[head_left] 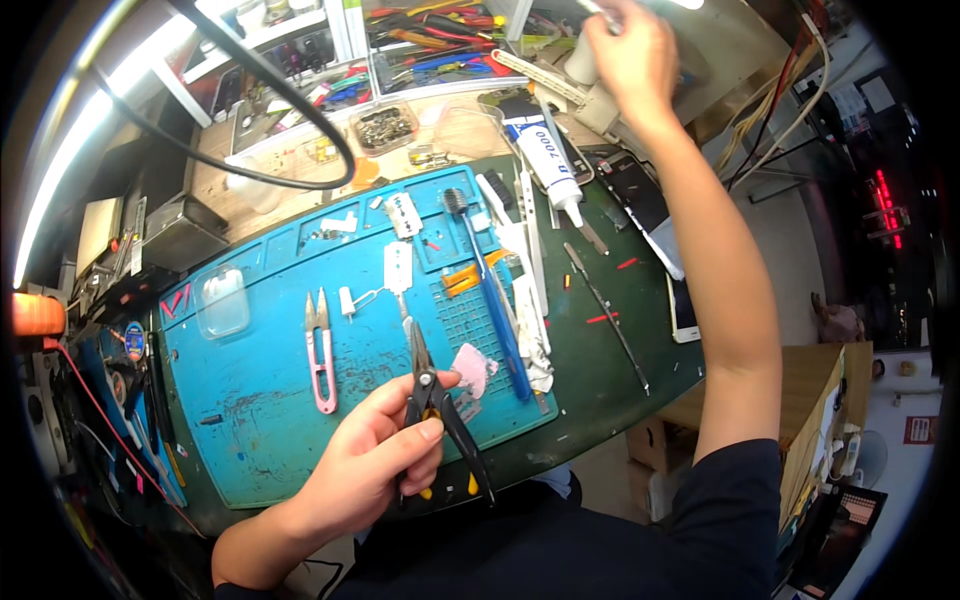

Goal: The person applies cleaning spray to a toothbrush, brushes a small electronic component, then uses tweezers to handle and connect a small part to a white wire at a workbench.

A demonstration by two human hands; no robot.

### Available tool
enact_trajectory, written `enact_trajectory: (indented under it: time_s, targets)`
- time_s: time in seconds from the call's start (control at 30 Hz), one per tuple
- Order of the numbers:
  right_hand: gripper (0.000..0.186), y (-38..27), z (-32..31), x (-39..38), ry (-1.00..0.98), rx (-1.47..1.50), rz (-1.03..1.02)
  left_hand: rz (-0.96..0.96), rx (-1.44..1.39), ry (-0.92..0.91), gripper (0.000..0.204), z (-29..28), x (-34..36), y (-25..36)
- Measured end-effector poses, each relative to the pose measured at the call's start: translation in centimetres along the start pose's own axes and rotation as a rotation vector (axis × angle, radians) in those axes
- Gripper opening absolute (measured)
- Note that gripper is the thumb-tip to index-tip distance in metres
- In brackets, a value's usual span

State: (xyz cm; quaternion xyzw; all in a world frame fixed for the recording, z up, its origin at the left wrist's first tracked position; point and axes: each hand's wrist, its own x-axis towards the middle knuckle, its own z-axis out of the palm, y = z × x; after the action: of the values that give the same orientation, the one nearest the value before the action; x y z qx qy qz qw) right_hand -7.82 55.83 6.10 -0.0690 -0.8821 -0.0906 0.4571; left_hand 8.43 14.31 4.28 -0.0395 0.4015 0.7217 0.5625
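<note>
My left hand (375, 445) is closed around long-nose pliers (428, 385) with black handles, yellow on the inside. Their jaws point away from me over the blue work mat (260, 375). Beyond the tips lies a razor blade (398, 265); whether the jaws touch anything there, I cannot tell. My right arm stretches far to the back right, where my right hand (635, 60) pinches a slim white object (600, 12), partly cut off by the upper edge. Beneath its fingers stands a white cylinder (582, 62). Pink-handled thread snips (322, 350) lie left of the pliers.
A blue brush (495, 310), a glue tube (545, 155), a metal pick (610, 320) and phones (683, 310) lie to the right. Left stand a clear plastic box (222, 302) and an orange reel (38, 314). A black cable (270, 95) loops across the upper left.
</note>
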Motion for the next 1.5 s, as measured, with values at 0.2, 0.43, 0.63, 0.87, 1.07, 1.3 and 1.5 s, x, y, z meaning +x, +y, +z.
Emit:
enact_trajectory:
  time_s: [0.2, 0.43, 0.63, 0.87, 1.07, 1.3, 1.5]
  targets:
    - [0.039, 9.0, 3.2, 4.4, -0.009, 0.528, 0.654, 0.021, 0.027, 0.08, 0.047, 0.5, 0.0, 0.6]
    - [0.034, 13.6, 8.4, 8.5, -0.018, 0.65, 0.707, 0.01, 0.023, 0.102, 0.048, 0.4, 0.0, 1.2]
    - [0.03, 13.7, 10.0, 8.6, -0.043, 0.588, 0.69, 0.029, 0.015, 0.123, 0.047, -0.1, 0.3, 1.3]
    - [0.027, 13.1, 6.0, 5.2, 0.022, 0.255, 0.671, 0.093, 0.055, 0.106, 0.046, 0.4, 0.8, 1.1]
    - [0.023, -7.5, -11.4, -5.5, -0.559, 1.091, 0.319, 0.365, -0.098, 0.064, 0.04, -0.5, 0.6, -0.2]
    - [0.03, -16.7, -21.1, -12.5, -0.962, 1.322, 0.177, 0.597, -0.018, 0.002, 0.044, -0.8, 1.5, -1.4]
    - [0.022, -14.0, -20.4, -9.2, -0.95, 1.1, 0.268, 0.627, 0.219, -0.105, 0.082, -0.4, 1.7, -0.9]
